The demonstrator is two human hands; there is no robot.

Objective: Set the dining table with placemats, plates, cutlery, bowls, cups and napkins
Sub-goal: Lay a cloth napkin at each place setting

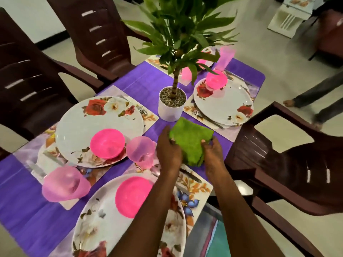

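Observation:
A folded green napkin (190,140) lies on the purple tablecloth (141,78) just in front of the white plant pot. My left hand (168,147) grips its left edge and my right hand (213,154) pinches its right edge. Floral plates stand on placemats: a near plate (96,216), a left plate (96,125) and a far right plate (228,106). Each carries a pink bowl: the near bowl (132,196), the left bowl (107,142), the far bowl (216,79). Pink cups (65,184) (141,151) stand between the near settings. Cutlery (189,175) lies on the near placemat (196,190).
A potted plant (172,102) stands mid-table, its leaves spreading over the far end. Dark brown chairs (289,164) (96,34) (22,80) surround the table. A person's legs (315,101) are at the right, on the tiled floor. Another pink cup (225,56) stands at the far setting.

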